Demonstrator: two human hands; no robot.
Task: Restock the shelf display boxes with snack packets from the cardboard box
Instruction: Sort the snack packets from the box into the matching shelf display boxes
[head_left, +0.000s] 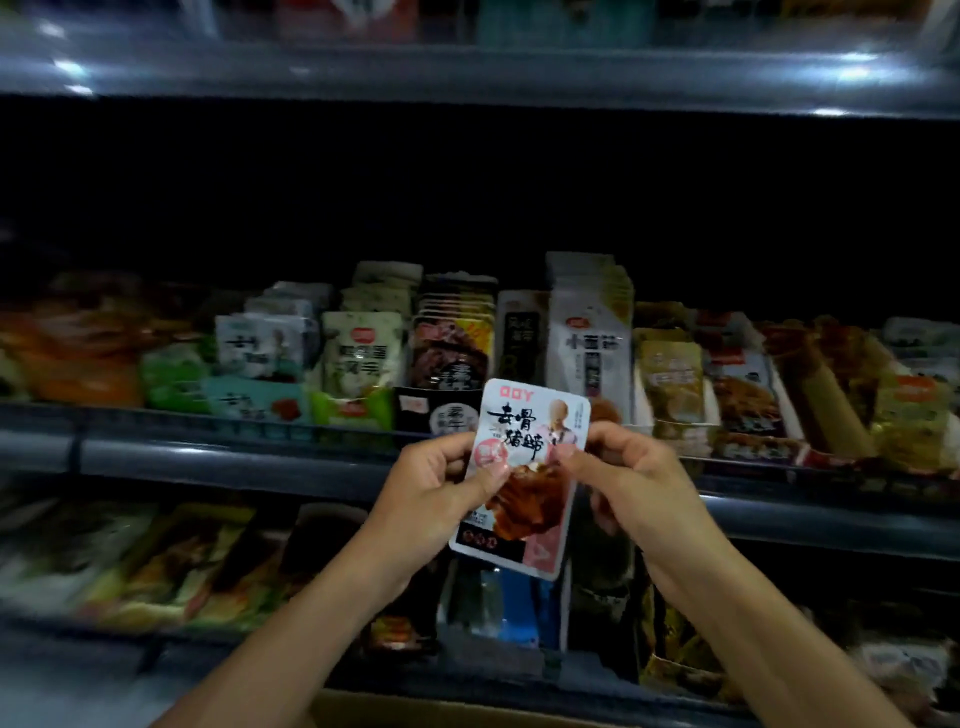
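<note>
Here the left hand (441, 483) and right hand (631, 480) both pinch one upright pink-and-white snack packet (524, 483), long axis vertical, just before the shelf's display boxes (358, 410), matching stack up-left.

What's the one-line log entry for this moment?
left hand: grips snack packet | right hand: pinches it | packet: upright before shelf | placed: no

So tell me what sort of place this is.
Most likely a shop aisle, perhaps a convenience store or supermarket. Tiered shelves carry rows of display boxes packed with snack packets, and both hands hold one packet before them, with a cardboard box's edge below.
</note>
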